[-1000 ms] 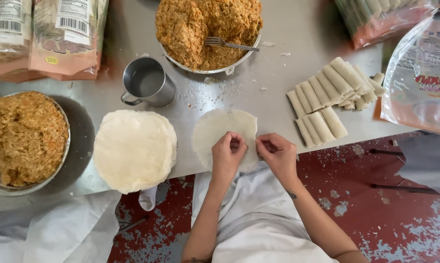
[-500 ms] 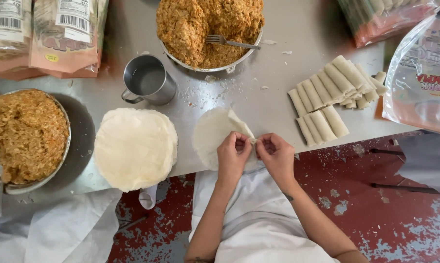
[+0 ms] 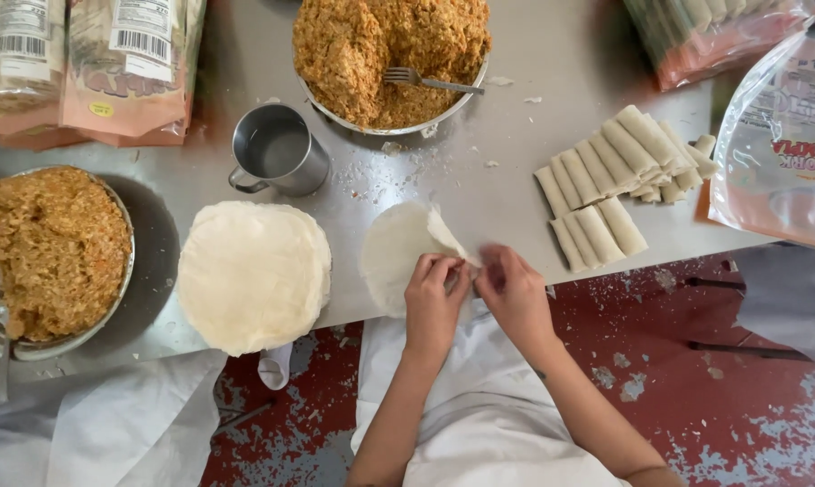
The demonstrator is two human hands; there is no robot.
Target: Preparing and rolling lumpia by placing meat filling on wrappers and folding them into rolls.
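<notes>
Peeling one round wrapper free at the table's near edge.

Both hands pinch the wrapper sheet (image 3: 398,252): the left hand (image 3: 433,302) has its fingertips closed on the sheet's lower right rim, and the right hand (image 3: 514,296), at its 3 o'clock, grips the same lifted flap (blurred, so the exact hold is hard to read). The sheet lies at 11 o'clock from the hands, its corner folded up. This looks like the separating step; the next move calls for a slow, even pull so the thin sheet doesn't tear. The wrapper stack (image 3: 252,273) sits at the hands' 9 o'clock, the filling bowl (image 3: 391,54) at 12, and finished rolls (image 3: 619,180) at 2.
</notes>
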